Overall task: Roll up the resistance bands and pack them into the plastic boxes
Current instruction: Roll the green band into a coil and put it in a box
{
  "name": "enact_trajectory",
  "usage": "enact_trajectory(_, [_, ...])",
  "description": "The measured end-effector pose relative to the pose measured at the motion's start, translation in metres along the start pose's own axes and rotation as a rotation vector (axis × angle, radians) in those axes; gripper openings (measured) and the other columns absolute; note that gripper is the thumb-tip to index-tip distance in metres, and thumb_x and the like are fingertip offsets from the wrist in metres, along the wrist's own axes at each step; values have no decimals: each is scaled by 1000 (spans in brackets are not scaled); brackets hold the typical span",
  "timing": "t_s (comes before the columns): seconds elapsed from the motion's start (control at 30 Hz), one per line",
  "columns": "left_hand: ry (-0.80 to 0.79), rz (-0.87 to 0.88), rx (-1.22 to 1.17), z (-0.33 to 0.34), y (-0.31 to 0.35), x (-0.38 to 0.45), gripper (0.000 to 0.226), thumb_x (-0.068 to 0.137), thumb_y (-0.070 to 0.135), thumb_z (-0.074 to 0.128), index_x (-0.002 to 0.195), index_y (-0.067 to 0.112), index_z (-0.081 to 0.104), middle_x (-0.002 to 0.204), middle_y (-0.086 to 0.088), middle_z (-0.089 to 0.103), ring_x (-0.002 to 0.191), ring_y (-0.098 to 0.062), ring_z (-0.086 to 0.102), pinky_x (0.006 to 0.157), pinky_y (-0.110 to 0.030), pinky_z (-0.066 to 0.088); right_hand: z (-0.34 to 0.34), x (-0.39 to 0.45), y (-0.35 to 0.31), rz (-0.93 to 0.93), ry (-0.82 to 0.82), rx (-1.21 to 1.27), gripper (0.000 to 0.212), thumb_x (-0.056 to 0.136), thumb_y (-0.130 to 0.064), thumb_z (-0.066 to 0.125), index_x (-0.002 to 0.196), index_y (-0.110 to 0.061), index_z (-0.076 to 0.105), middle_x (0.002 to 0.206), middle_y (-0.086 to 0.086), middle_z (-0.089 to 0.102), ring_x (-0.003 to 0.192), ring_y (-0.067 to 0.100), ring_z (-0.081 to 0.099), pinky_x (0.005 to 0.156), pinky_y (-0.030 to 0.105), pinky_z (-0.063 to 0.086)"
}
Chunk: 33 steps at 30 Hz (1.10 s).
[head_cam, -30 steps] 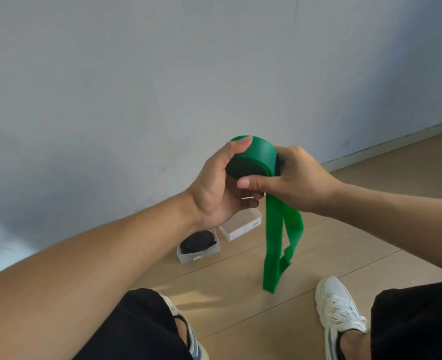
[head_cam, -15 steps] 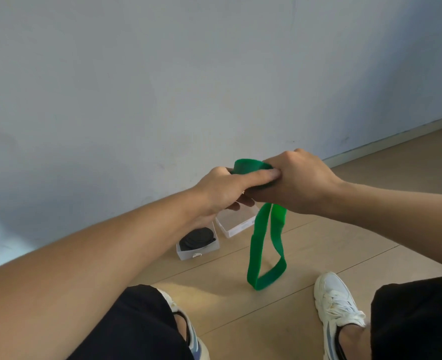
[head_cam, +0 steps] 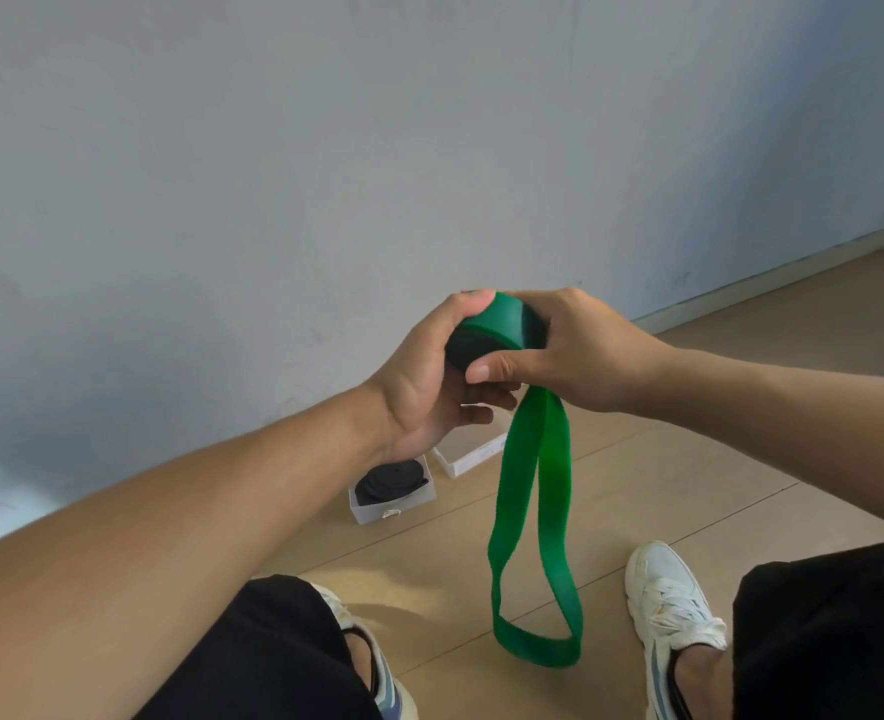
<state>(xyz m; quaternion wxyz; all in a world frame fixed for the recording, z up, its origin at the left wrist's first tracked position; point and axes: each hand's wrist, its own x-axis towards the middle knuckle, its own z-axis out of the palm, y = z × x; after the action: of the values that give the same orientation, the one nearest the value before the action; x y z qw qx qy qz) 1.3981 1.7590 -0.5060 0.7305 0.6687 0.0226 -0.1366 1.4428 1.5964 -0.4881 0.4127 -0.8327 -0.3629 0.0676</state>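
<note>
A green resistance band (head_cam: 499,327) is partly rolled into a thick coil held in the air in front of me. My left hand (head_cam: 429,376) grips the coil from the left, thumb on top. My right hand (head_cam: 575,350) grips it from the right, thumb under the front. The unrolled end of the band hangs down as a long loop to just above the floor. On the floor behind, a clear plastic box (head_cam: 364,511) holds a rolled black band (head_cam: 390,483). A second plastic box (head_cam: 473,459) lies beside it, partly hidden by my left hand.
A grey wall with a skirting board (head_cam: 772,283) runs close behind the boxes. The floor is light wood. My knees in black trousers and my white shoes (head_cam: 673,610) are at the bottom of the view, either side of the hanging loop.
The coil has turned in my hands and shows its side face again. Both hands sit slightly higher than half a second ago, and the hanging loop swings a little to the right.
</note>
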Motion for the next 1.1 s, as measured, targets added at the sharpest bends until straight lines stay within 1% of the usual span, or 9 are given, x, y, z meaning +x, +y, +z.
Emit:
enact_trajectory(0.07, [14, -55, 91, -2, 2, 1, 54, 96, 63, 45, 94, 16, 70, 77, -6, 61, 69, -19, 58, 69, -33, 43, -1, 2, 2, 44, -2, -103, 39, 74, -63, 70, 81, -25, 62, 62, 2, 61, 49, 6, 52, 46, 21, 41])
enact_trajectory(0.2, [92, -118, 333, -4, 5, 0, 55, 75, 75, 68, 88, 22, 75, 77, 4, 66, 83, -18, 64, 81, -35, 52, -4, 3, 14, 81, 39, -371, 40, 80, -63, 70, 87, -24, 63, 65, -4, 61, 55, 9, 51, 52, 24, 39])
enact_trajectory(0.33, [168, -41, 504, -1, -4, 3, 63, 54, 80, 74, 79, 22, 72, 65, 4, 64, 74, -14, 67, 73, -31, 53, 4, -3, 14, -33, 10, -425, 27, 79, -54, 76, 94, -34, 66, 62, -11, 61, 59, 7, 57, 56, 23, 43])
enact_trajectory(0.43, [105, -44, 410, -3, -2, 3, 56, 73, 74, 65, 76, 19, 71, 65, -2, 63, 65, -16, 65, 72, -33, 47, 2, -4, 3, 0, 17, -81, 33, 70, -45, 87, 94, -26, 75, 71, -6, 71, 59, 2, 59, 53, 16, 44])
enact_trajectory(0.53, [-9, -20, 166, -3, 3, 1, 52, 95, 63, 49, 85, 16, 69, 70, -4, 54, 62, -17, 51, 64, -32, 40, -6, 0, 0, -37, -7, 22, 49, 63, -51, 86, 101, -22, 73, 78, 5, 73, 64, 16, 64, 59, 31, 51])
enact_trajectory(0.63, [-54, -30, 5, -4, 4, 1, 60, 94, 66, 45, 103, 12, 69, 71, -5, 53, 63, -18, 47, 60, -31, 39, -10, 1, 1, -15, -4, 68, 55, 61, -61, 79, 89, -15, 72, 75, 13, 69, 60, 17, 59, 59, 36, 49])
enact_trajectory(0.83, [-161, -155, -3, -13, 7, -2, 65, 86, 75, 50, 105, 16, 66, 80, -5, 56, 70, -19, 53, 67, -31, 43, -5, 2, 2, 18, 10, -47, 46, 74, -58, 75, 81, -14, 64, 58, -5, 57, 47, 2, 48, 45, 17, 38])
enact_trajectory(0.97, [26, -151, 287, -14, 8, -2, 59, 71, 70, 67, 98, 18, 73, 83, 4, 68, 87, -18, 67, 80, -34, 51, -6, 2, 8, 81, 5, -317, 38, 80, -61, 71, 88, -25, 63, 66, -5, 62, 54, 7, 52, 49, 20, 41])
enact_trajectory(1.1, [152, -82, 466, -4, -3, 2, 75, 54, 76, 81, 98, 16, 74, 77, 4, 69, 82, -15, 74, 74, -33, 53, 4, -2, 8, -32, 1, -450, 25, 83, -57, 71, 84, -39, 53, 60, -10, 58, 58, 9, 55, 55, 26, 40])
